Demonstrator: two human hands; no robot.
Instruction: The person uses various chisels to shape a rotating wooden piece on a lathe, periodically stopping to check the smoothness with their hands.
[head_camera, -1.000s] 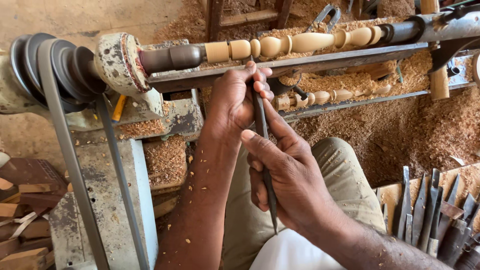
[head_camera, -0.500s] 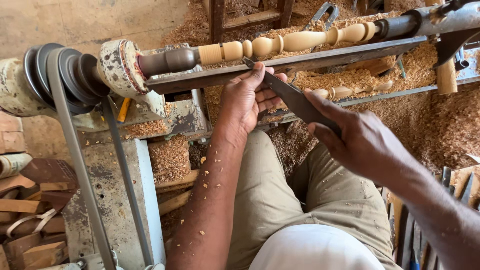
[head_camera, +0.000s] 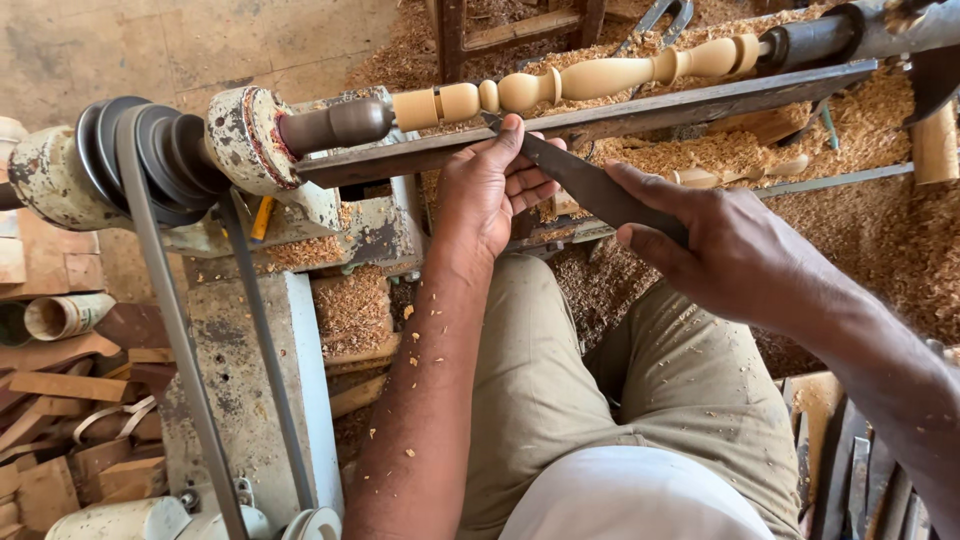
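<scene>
Presently, left hand (head_camera: 490, 195) pinches the tip of the flat chisel (head_camera: 590, 185) against the tool rest (head_camera: 640, 105); right hand (head_camera: 730, 255) wraps its handle end. Just beyond the fingertips: 1 pale turned spindle (head_camera: 600, 78), sawdust (head_camera: 880, 230) past it.

We cannot see where the chisel (head_camera: 590, 185) meets the spindle (head_camera: 600, 75): its tip slips behind the left hand (head_camera: 490, 195) at eleven o'clock of the blade, and the right hand (head_camera: 735, 255) covers its handle. The right forearm runs off the frame at four o'clock. The belt (head_camera: 175, 320) leaves the picture at the bottom edge, so what it drives stays out of view. The tailstock (head_camera: 900, 25) is cut by the top and right edges. At five o'clock a row of tools (head_camera: 860, 480) is cropped, too dark for us to tell their kinds. Sawdust (head_camera: 900, 250) buries the floor beneath the lathe.
</scene>
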